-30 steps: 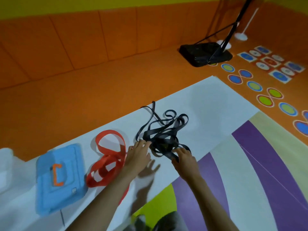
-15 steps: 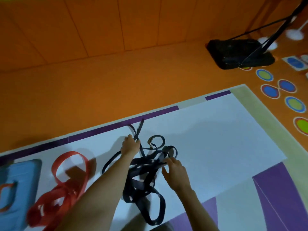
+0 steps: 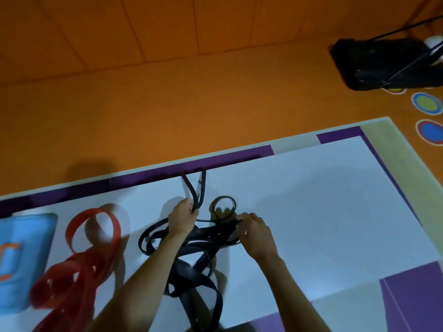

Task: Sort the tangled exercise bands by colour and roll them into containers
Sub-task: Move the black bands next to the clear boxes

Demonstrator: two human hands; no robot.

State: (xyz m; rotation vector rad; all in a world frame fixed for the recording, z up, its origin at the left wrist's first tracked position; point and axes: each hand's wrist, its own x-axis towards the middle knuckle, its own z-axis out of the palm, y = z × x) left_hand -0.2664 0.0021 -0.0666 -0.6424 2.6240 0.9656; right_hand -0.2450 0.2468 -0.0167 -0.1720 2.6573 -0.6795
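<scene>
A tangle of black exercise bands [image 3: 191, 279] lies on the white sheet [image 3: 323, 212] in front of me. My left hand [image 3: 182, 218] grips a long black loop that stretches away toward the sheet's far edge. My right hand [image 3: 255, 232] pinches another black strand beside a small round loop. A heap of red bands [image 3: 79, 267] lies to the left, apart from the black ones. A blue container [image 3: 21, 262] sits at the far left edge.
The sheet lies on a purple, cream and white mat [image 3: 407, 303] over an orange floor. A black stand base [image 3: 381, 63] with cables stands at the far right, near coloured floor circles [image 3: 426, 104]. An orange padded wall runs along the back.
The view has dropped closer over the sheet. Both hands have spread slightly apart on the black tangle, the left drawing its loop taut away from me.
</scene>
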